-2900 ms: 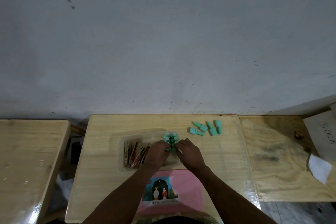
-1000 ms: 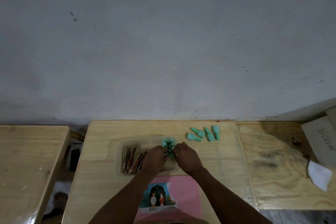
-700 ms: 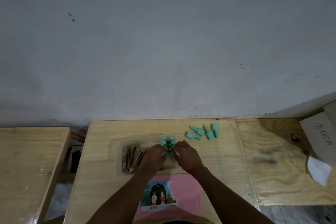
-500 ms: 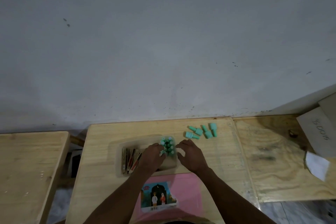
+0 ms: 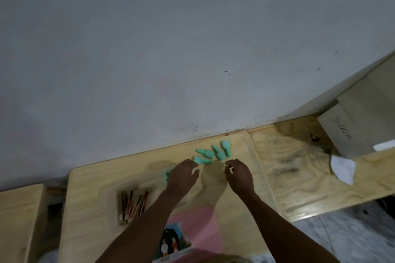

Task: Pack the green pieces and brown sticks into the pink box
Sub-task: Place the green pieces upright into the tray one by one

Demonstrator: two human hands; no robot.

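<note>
Right, the green pieces [image 5: 213, 152] lie on their sides in a small cluster near the far edge of the table [image 5: 92, 186], some touching one another. Both hands are in just short of them.

The left hand [image 5: 183, 174] is palm down, its fingers [image 5: 189, 162] loosely curled with a clear gap to the thumb. The tips sit right at the nearest piece, and I cannot tell whether they touch it. Nothing shows in that hand. The right hand [image 5: 239, 175] is beside it but apart from it. Its fingers are curled in, with forefinger and thumb close together but not meeting and nothing between them. Its tips stop just short of the cluster.

Another bit of green [image 5: 166, 175] peeks out at the left of the left hand, inside the clear tray [image 5: 111, 196]. The brown sticks [image 5: 132, 204] lie side by side at the tray's left end. The pink box [image 5: 201, 222] lies flat at the table's near edge between the forearms, with a picture label [image 5: 171, 241] on it.

There is bare wood between the two hands and more to the right of the cluster, up to the seam with a second board [image 5: 299, 166] that is stained dark. On that board stand a cardboard box [image 5: 350, 132] with writing on it and a white paper [image 5: 342, 168]. To the left a side table [image 5: 17, 220] stands across a gap. Pale floor [image 5: 342, 237] shows at the lower right. The grey, scuffed wall [image 5: 192, 49] meets the table's far edge and fills the upper view, and the light is dim.
</note>
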